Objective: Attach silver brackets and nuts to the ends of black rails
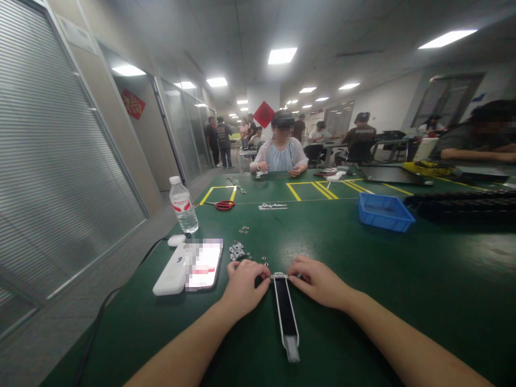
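Both hands pinched on the far end of a long black strip (pixel 285 309) lying near the front edge of the green surface (pixel 403 279). Left hand (pixel 243 285) and right hand (pixel 318 280) have fingers curled shut around a small metal piece (pixel 279 276) at the strip's tip. Loose washers (pixel 258 259) and small brackets (pixel 237 250) sit just beyond the left hand; phone (pixel 203 264) further left. Risk: a knuckle could scatter the washers, or the tiny piece could slip from the fingertips

Matt green table mat (pixel 363 269), black strap (pixel 285 309) with metal ends, clear plastic bottle (pixel 184 205), glossy phone (pixel 204 264)
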Motion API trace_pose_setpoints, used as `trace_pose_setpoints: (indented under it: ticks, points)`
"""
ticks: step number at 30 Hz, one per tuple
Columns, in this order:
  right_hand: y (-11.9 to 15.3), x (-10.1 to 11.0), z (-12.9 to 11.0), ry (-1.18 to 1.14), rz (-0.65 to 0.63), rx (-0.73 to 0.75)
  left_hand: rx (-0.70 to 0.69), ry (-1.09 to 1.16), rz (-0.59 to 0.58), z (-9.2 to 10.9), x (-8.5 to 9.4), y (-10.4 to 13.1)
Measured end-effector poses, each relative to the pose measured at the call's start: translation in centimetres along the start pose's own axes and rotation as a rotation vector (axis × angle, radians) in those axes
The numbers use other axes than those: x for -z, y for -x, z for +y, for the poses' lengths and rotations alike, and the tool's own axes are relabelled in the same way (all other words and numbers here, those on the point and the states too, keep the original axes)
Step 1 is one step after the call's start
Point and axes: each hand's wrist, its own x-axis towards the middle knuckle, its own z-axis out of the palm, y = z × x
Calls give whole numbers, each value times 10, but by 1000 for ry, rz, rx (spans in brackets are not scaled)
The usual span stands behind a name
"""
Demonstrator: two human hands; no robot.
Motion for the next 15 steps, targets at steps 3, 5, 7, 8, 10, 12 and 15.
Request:
trace_pose_setpoints:
  ticks: [3, 5, 7, 8, 10, 12, 15]
  points:
    - [0, 0, 0, -2, 4, -9, -14, -3, -2, 0, 1, 0]
    - [0, -1, 1, 1, 3, -11, -24, -9, 1, 0, 3, 1]
    - [0, -1, 1, 3, -2, -12, -10, -17, 9, -1, 6, 1]
    - [0, 0, 1, 3, -3, -13, 4, -21, 13, -1, 8, 1]
    - [0, 0, 0, 4, -11, -20, 19, -29, 10, -1, 12, 0]
    - [0, 1, 0, 6, -17, -26, 10, -39, -17, -2, 14, -1]
    - [0, 1, 0, 13, -17, -21, -23, -62, -87, -3, 14, -2]
